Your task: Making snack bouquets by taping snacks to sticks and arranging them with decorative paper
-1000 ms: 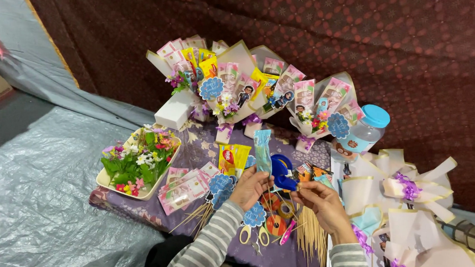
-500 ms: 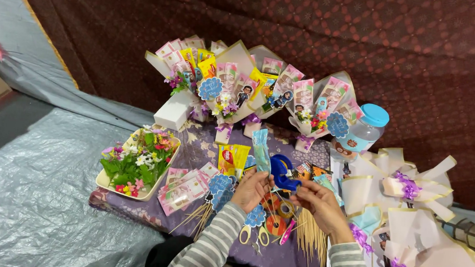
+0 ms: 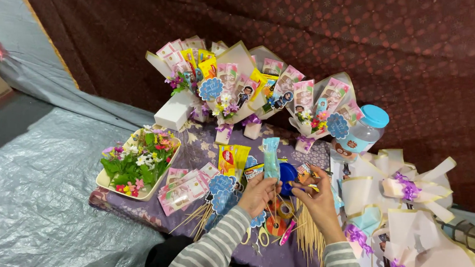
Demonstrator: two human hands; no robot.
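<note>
My left hand (image 3: pixel 257 193) grips a thin wooden stick with a light blue wrapped candy bar (image 3: pixel 271 157) on top, held upright over the low table. My right hand (image 3: pixel 318 194) pinches a small colourful wrapped sweet (image 3: pixel 305 174) beside that bar, fingers closed on it. Both sleeves are grey and white striped. Under the hands lie a blue round lid (image 3: pixel 287 173), rolls of tape (image 3: pixel 281 211), yellow-handled scissors (image 3: pixel 257 236) and a bundle of wooden skewers (image 3: pixel 309 234).
Finished snack bouquets (image 3: pixel 241 83) stand along the back of the purple-clothed table (image 3: pixel 197 147). A tray of artificial flowers (image 3: pixel 138 163) sits left. A blue-capped plastic jar (image 3: pixel 364 131) and cream paper wraps with purple ribbons (image 3: pixel 411 196) lie right. Grey tarp (image 3: pixel 27 191) covers the floor.
The light blue bar on its stick has risen slightly in my left hand, and my right hand has moved up closer to it with the small sweet.
</note>
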